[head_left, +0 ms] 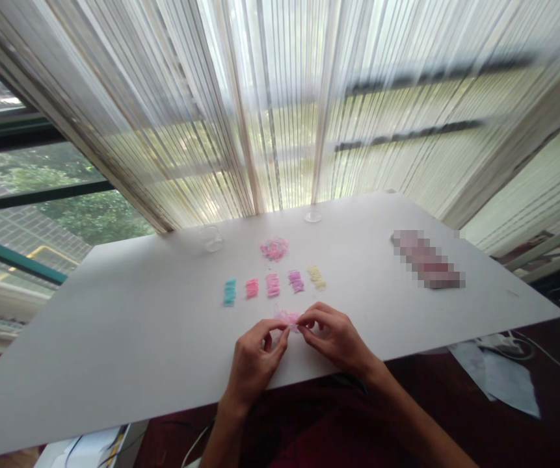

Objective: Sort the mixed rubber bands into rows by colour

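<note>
Has both hands together above the near part of the white worktop [138, 325], left hand [250, 361] coming in from the left and right hand [335, 335] from the right. Closed in a thumb-and-forefinger pinch on each side, with a pale pink piece [293, 327] apparently caught between the two grips; too small and blurred to make out in shape. Seems to run left to right, from one pinch to the other, with neither hand clearly nearer to it. Placed directly over the near side of a loose pink heap [287, 316], so reaching that heap calls for only a slight move down or to the far side. Cannot tell whether the piece touches the heap.

Just beyond, set out in a row from left to right: turquoise strips [229, 292], coral-pink strips [252, 288], light pink strips [272, 285], purple strips [296, 281] and pale yellow strips [317, 277]. Spaced apart from one another, and closest to the hands around the middle of the row. Farther off, behind the row, rests a mixed pile [274, 249], between a clear container [213, 242] on the left and a clear dish [313, 217] at the far edge. Well to the right, masked by coarse blocks, lies a reddish object [428, 260].
</note>
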A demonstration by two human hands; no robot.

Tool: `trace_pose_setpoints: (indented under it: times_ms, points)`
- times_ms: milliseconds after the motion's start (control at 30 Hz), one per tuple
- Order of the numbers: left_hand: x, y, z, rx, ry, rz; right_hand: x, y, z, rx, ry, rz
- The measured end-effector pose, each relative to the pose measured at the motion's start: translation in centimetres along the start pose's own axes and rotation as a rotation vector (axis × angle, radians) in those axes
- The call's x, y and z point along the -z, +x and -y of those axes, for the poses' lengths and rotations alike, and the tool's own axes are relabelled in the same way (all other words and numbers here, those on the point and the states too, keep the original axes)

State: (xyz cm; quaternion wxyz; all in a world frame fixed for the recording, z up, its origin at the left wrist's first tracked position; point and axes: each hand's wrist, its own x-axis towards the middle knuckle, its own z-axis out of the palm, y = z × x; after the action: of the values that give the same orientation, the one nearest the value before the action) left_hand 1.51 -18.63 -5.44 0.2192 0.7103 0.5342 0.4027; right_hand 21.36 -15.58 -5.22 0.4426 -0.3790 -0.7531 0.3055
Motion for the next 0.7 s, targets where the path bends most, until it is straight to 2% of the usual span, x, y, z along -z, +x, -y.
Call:
trace_pose_setpoints:
  times_ms: [233,500,700]
  points:
    - [0.3,0.1,-0.4,-0.001,0.004,-0.019,0.0,0.0,0.0,-0.01,-0.011,0.005]
    - [2.8,0.6,1.0,0.038,0.14,-0.217,0.0,-0.1,0.0,-0.029,-0.016,0.007]
    - [3.2,0.6,1.7,0.109,0.153,-0.259,-0.1,0.0,-0.2,-0.039,-0.027,0.021]
